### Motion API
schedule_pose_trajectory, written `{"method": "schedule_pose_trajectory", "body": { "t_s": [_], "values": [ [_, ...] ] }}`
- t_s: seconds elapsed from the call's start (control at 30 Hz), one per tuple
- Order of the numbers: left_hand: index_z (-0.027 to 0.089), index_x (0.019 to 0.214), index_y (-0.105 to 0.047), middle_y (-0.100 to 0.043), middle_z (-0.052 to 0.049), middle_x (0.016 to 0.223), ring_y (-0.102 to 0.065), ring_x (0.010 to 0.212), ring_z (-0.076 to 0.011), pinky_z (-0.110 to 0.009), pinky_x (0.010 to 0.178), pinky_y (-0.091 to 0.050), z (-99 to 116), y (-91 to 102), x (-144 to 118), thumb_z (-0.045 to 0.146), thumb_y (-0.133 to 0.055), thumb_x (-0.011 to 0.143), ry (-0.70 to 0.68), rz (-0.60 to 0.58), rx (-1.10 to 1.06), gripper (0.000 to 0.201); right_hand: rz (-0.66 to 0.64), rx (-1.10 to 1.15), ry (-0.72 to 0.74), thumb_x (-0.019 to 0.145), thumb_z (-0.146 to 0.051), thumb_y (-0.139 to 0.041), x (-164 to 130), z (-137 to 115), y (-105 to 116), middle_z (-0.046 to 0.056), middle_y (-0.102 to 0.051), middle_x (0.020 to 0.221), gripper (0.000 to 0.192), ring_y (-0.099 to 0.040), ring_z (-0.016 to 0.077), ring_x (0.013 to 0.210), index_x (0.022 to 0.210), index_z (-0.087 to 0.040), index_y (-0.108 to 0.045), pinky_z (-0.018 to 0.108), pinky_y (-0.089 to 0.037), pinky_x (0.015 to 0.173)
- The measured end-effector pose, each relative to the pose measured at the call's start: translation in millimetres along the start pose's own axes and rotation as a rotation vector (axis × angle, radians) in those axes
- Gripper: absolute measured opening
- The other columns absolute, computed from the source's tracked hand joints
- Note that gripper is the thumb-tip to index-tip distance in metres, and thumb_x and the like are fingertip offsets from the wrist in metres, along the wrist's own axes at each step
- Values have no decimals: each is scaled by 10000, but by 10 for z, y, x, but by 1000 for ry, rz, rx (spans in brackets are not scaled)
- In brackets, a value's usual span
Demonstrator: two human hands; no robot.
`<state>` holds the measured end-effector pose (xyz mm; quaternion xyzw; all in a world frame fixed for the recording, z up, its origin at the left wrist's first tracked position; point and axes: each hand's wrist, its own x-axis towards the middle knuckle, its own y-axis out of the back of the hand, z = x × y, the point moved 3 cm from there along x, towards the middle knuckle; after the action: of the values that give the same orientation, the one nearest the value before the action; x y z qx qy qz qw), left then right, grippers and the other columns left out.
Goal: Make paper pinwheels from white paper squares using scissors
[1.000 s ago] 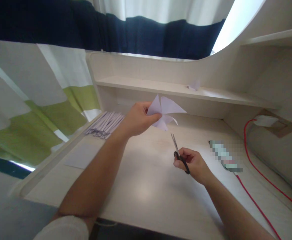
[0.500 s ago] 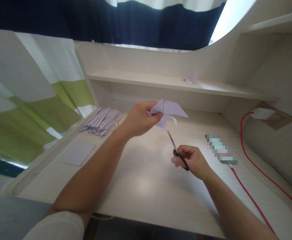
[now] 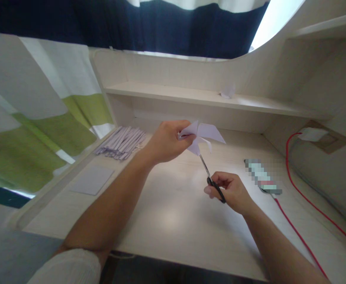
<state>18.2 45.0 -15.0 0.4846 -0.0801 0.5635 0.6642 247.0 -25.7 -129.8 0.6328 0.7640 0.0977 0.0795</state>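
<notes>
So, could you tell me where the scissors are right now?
In the head view, the scissors are right of centre above the desk, gripped by the right hand, blades pointing up at the folded paper in the left hand.

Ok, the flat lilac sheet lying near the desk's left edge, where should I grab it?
Take the lilac sheet by its near corner, coming from the desk's front edge. It lies flat, so slide it toward the edge to pinch it; the paper strips crowd its far side.

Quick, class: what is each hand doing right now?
Left hand: closed on the folded white paper shape.
Right hand: closed on the black-handled scissors.
</notes>
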Motion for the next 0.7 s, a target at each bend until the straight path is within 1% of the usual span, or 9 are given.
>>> {"method": "schedule_pose_trajectory", "body": {
  "t_s": [0.13,0.37,0.53,0.7],
  "values": [
    [163,799,-718,-675,12,723,-593,692,-149,-271,650,-415,-4,-9,2,216,-625,861,-6,1,8,123,8,-51,16,624,-466,-945,9,-1,8,1,-618,563,409,-489,123,533,634,-180,-654,271,-347,519],
    [161,804,-705,-677,1,737,-597,702,-153,-264,647,-429,13,11,-2,208,-605,861,2,1,-9,124,9,-74,36,643,-477,-935,-3,9,9,-3,-613,586,409,-508,133,547,651,-184,-649,282,-351,536],
    [160,791,-700,-675,1,731,-597,700,-153,-265,649,-434,29,1,0,212,-609,857,-7,-10,-7,124,3,-82,16,657,-487,-933,-4,22,13,2,-621,560,423,-494,132,528,640,-188,-634,282,-324,516],
    [163,795,-703,-680,-1,731,-603,708,-158,-267,653,-442,22,-12,-1,216,-612,852,-12,4,-17,120,8,-92,20,663,-481,-935,-7,4,7,1,-625,558,414,-481,125,525,647,-186,-645,279,-324,512]
  ]
}}
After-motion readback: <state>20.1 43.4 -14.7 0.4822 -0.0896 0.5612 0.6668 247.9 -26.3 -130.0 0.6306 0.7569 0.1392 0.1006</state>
